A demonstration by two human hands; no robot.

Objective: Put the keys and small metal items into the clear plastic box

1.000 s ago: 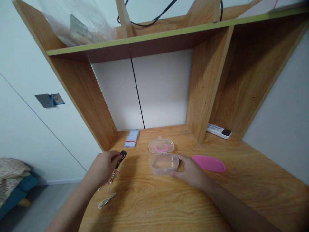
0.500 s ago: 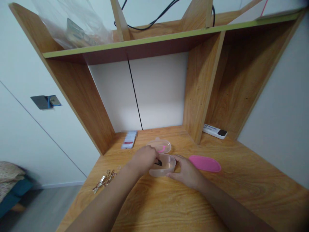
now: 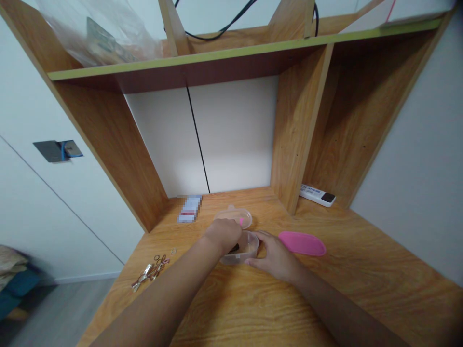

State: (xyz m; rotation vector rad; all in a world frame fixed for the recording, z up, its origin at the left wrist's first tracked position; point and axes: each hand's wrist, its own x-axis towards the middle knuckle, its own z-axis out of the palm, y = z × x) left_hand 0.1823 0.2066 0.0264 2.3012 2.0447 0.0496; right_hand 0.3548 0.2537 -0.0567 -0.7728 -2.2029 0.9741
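A small clear plastic box (image 3: 237,259) stands on the wooden desk in front of me, its clear lid (image 3: 246,218) swung back behind it. My left hand (image 3: 226,234) reaches over the box from the left, with curled fingers down inside it; the fingertips are hidden. Below that hand, a small black item (image 3: 234,248) shows in the box, too little of it visible to name. Thumb and fingers of my right hand (image 3: 275,258) grip the box's right side. Something pink shows at the lid, partly behind my left hand.
Left on the desk lies a loose pile of small gold-coloured metal pieces and rings (image 3: 154,271). A pink oval pad (image 3: 302,243) lies right of my right hand. Farther back are a blurred-out packet (image 3: 190,209) and a white device (image 3: 317,195). Wooden shelving (image 3: 292,130) rises behind.
My left hand has shifted slightly right and turned over the box, covering more of its inside and lid. My right hand keeps its hold. The whole view has moved a little.
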